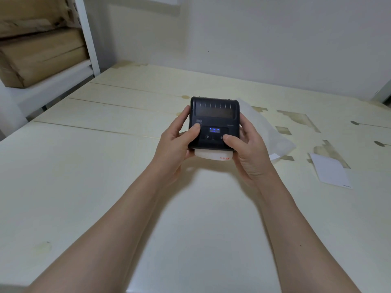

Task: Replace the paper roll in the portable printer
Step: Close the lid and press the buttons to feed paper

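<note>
A small black portable printer (214, 115) with a lit blue display is held above the table between both hands. My left hand (175, 146) grips its left side, thumb on the top face. My right hand (249, 151) grips its right side, thumb near the buttons. The lid looks closed. A white paper label with red print (213, 155) sticks out from the printer's near edge. What my fingers do under the printer is hidden.
A pale wooden table (105, 166) lies below. Crumpled white wrapping (273, 132) sits right behind the printer, a white paper sheet (332, 172) farther right. Brown wrapped parcels (40, 53) rest on a white shelf at the left. A wall stands behind.
</note>
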A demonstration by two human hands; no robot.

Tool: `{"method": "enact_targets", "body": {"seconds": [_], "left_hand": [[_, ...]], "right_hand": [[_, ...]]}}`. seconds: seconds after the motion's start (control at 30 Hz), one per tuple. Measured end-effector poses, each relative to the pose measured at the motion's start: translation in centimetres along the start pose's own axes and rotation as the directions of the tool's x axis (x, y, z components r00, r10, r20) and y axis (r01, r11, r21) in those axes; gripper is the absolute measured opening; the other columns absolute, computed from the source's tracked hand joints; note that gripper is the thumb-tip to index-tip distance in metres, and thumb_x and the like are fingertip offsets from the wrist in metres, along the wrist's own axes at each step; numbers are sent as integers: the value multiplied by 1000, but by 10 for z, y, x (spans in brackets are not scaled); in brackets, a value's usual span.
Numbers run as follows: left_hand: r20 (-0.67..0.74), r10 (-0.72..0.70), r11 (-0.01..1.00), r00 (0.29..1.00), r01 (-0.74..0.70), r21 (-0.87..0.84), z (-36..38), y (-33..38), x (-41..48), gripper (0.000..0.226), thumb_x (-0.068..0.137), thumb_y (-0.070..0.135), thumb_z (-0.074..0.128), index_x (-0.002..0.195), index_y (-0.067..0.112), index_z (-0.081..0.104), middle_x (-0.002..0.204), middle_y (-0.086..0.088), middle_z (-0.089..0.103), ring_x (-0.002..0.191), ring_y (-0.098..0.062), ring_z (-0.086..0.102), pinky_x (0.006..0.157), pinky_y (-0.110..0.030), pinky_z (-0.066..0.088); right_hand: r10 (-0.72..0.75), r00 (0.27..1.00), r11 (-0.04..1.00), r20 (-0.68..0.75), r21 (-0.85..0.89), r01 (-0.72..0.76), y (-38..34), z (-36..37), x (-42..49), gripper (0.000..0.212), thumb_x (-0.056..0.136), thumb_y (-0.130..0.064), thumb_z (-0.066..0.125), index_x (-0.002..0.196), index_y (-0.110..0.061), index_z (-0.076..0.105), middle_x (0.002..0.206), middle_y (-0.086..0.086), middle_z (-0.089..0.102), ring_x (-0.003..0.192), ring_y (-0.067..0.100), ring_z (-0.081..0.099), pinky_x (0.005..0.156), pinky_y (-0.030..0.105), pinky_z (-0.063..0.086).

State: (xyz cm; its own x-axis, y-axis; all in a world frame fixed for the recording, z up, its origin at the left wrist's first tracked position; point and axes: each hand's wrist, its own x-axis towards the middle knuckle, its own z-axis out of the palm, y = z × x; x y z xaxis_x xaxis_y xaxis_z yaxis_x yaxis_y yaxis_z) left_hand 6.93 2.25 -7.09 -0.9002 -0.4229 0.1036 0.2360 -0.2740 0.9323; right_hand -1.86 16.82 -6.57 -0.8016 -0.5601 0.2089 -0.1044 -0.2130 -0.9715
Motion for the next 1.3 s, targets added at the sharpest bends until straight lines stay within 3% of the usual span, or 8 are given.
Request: {"method": "enact_targets", "body": {"seconds": [0.5, 1.3], "left_hand": [[-2, 11, 1000, 1000, -11, 2, 1, 0, -1, 55, 98, 13, 56, 148, 32, 42, 119, 2, 73, 110, -24, 70, 84, -36, 59], [8, 26, 1000, 1000, -26, 4, 1, 0, -1, 54, 99, 13, 56, 147, 32, 42, 111, 6, 76, 101, -20, 72, 79, -32, 59]], "right_hand": [[-16, 1000, 1000, 8, -15, 16, 4, -2, 2, 66, 82, 2, 56, 145, -15, 42, 136, 17, 59, 128, 34, 55, 107, 56, 42], [-54, 998, 998, 18, -27, 54, 4, -3, 2, 63, 83, 3, 56, 143, -16, 45, 136, 17, 59, 127, 34, 55, 107, 56, 43]]}}
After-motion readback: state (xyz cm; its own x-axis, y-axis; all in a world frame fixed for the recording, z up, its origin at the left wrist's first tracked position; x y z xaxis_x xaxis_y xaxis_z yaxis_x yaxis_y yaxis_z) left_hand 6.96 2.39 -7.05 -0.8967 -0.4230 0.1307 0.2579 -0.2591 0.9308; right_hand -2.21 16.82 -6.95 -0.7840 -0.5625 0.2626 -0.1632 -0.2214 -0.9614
